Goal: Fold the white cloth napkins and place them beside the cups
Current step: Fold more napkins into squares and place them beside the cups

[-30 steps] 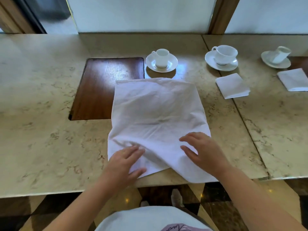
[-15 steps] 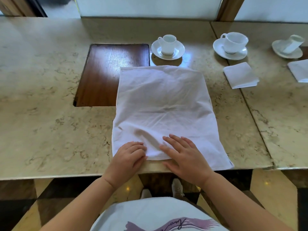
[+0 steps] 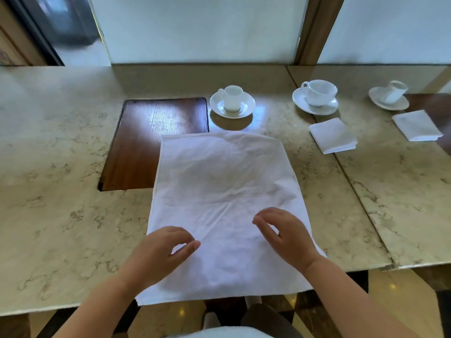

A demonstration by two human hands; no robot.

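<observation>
Our left hand [image 3: 161,250] and right hand [image 3: 285,236] hover loosely curled over the near part of the open napkin [image 3: 224,191], fingers relaxed and gripping nothing; whether the fingertips touch the cloth we cannot tell. The napkin lies spread on the marble counter [image 3: 48,215], its near edge hanging over the counter's lip toward us, its far left part lapping onto the dark wooden inset [image 3: 151,137].

We judge the cloth light, soft and limp, faintly creased, likely to slide on the polished stone and to sag wherever it is lifted. The near corners, on the overhang, look the best places to pinch, so the near edge can be carried to the far edge in one fold.

Farther off, just beyond the napkin's far edge, stands a small cup on a saucer [image 3: 231,101], near enough that a careless sweep of cloth could catch it; the china we take to be fragile. To the far right, a wider cup and saucer [image 3: 317,96] has a folded napkin [image 3: 332,136] laid on its near side, and farther right a third cup [image 3: 393,93], tilted on its saucer, has another folded napkin [image 3: 417,125] beside it. The small cup alone lacks one.
</observation>
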